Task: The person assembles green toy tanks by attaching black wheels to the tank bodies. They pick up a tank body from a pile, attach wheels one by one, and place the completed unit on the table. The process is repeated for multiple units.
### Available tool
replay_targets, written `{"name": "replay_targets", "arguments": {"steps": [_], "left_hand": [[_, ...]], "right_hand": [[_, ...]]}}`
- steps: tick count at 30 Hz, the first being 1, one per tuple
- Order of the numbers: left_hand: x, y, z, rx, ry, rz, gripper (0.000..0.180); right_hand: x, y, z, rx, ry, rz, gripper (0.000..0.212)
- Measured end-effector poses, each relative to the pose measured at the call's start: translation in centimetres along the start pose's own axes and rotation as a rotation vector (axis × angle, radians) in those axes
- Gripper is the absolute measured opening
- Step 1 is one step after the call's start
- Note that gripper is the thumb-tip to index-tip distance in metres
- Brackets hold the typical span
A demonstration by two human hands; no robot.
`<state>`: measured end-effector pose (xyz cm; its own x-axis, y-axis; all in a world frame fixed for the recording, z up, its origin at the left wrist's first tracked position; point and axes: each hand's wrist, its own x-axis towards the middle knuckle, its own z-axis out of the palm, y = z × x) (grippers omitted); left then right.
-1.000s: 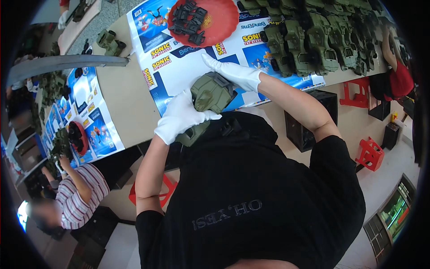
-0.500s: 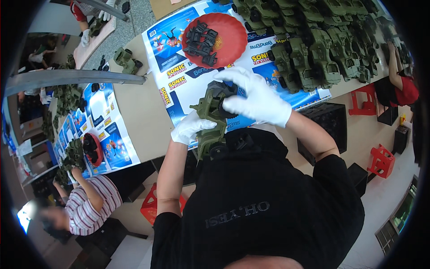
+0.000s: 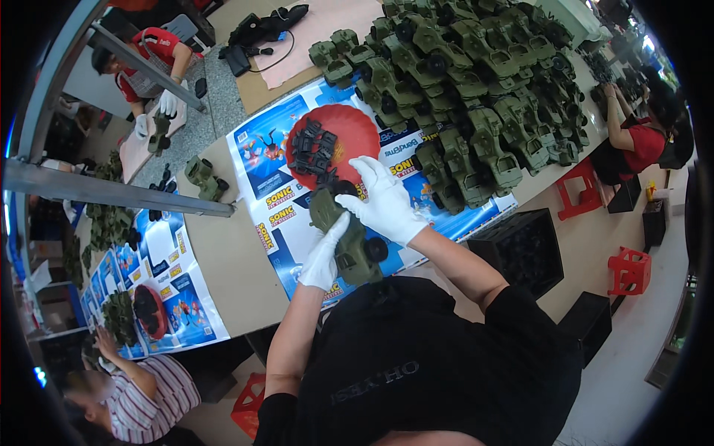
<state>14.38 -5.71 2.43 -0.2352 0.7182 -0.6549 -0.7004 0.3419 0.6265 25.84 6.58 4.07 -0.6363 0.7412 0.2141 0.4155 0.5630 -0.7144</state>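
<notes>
Two white-gloved hands grip a green toy truck [image 3: 349,238] just below the red plate [image 3: 355,134]: left hand [image 3: 325,256] underneath, right hand [image 3: 387,202] on top. Blue printed sheets [image 3: 262,160] lie under the plate; bare tabletop [image 3: 230,267] spreads leftward.

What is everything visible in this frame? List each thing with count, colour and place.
Toy car in hand: one, olive green with black wheels, held over the table's near edge.
Red dish: one, red, on the posters beyond the hands.
Black wheels: a heap, black, in the red dish.
Finished toy cars: many, olive green, stacked at the table's far right.
Posters: several, blue and white, covering the table.
Stools: several, red, on the floor at right.
Crates: two, black, below the table.
Co-workers: three, at the frame's edges.
Left hand: white glove, under the car.
Right hand: white glove, on top of the car.
</notes>
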Motion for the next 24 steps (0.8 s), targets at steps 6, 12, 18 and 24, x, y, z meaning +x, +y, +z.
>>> {"name": "replay_targets", "arguments": {"steps": [6,12,18,24], "left_hand": [[5.6,1.1,0.5,-0.322,-0.027,0.142,0.053],[6.4,5.7,2.7,-0.084,0.009,0.379,0.075],[2.5,2.5,-1.9,0.110,0.069,0.220,0.041],[-2.0,-5.9,-10.9,0.017,0.416,0.173,0.032]], "right_hand": [[-2.8,-1.8,0.4,-0.357,-0.356,0.031,0.096],[9.4,3.6,0.8,-0.108,0.070,0.016,0.078],[29.3,11.5,-1.0,-0.375,0.217,0.107,0.072],[34.3,17.2,1.0,-0.704,0.132,0.133,0.083]]}}
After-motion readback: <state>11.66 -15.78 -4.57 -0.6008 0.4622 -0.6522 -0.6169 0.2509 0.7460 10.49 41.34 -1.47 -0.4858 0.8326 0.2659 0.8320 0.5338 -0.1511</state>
